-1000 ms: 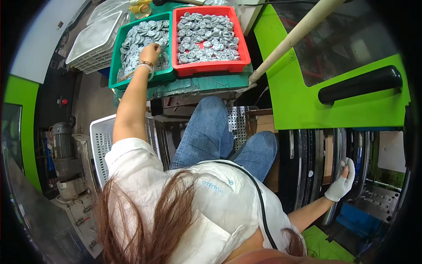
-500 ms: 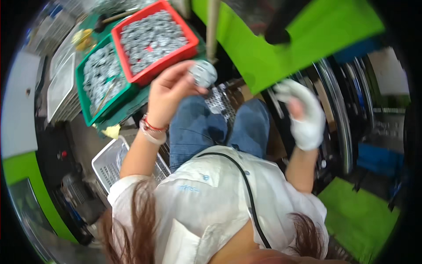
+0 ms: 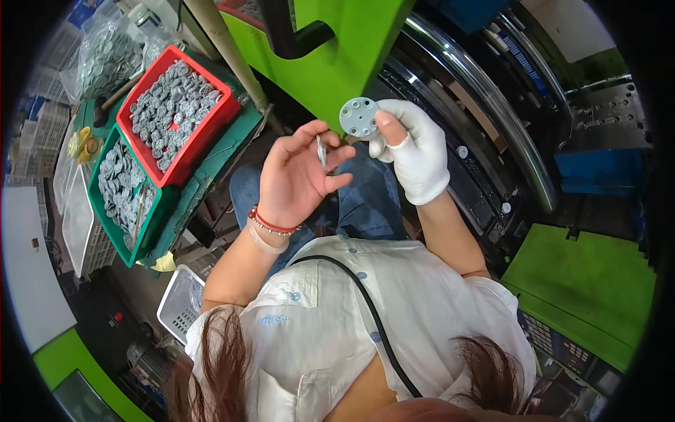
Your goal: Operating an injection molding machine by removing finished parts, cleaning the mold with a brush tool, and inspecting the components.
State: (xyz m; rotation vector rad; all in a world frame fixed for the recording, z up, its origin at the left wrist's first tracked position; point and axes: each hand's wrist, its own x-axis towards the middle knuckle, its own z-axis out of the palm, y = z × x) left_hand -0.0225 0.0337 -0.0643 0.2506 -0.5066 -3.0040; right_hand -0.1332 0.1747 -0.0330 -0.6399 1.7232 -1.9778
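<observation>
Holds up a round grey disc (image 3: 359, 117) in the gloved right hand (image 3: 415, 148), hand nearly closed, pinching the rim under a bare thumb, flat face and small holes turned toward the camera. Pinches a second grey disc (image 3: 321, 151) in the bare left hand (image 3: 292, 179), seen almost edge-on between the digits, palm partly open, other fingers loosely bent. Has both hands close together in front of the body, over jeans-clad legs (image 3: 369, 200), discs near each other but apart. Wears red and pale bands (image 3: 271, 228) at the left wrist and a white shirt (image 3: 422, 309), with a black cable (image 3: 355, 278) running across the front.

Over to the left, on the green bench (image 3: 184, 195), side by side: a red tray (image 3: 204, 139) and a green tray (image 3: 151, 216), both loaded with many similar grey discs. Past the red tray, a clear plastic bag (image 3: 109, 53) full of grey pieces. Lower down, a white basket (image 3: 184, 301). Ahead, a bright green machine panel (image 3: 330, 77) with a black handle (image 3: 302, 41); toward the right, a shiny metal bar (image 3: 492, 98).
</observation>
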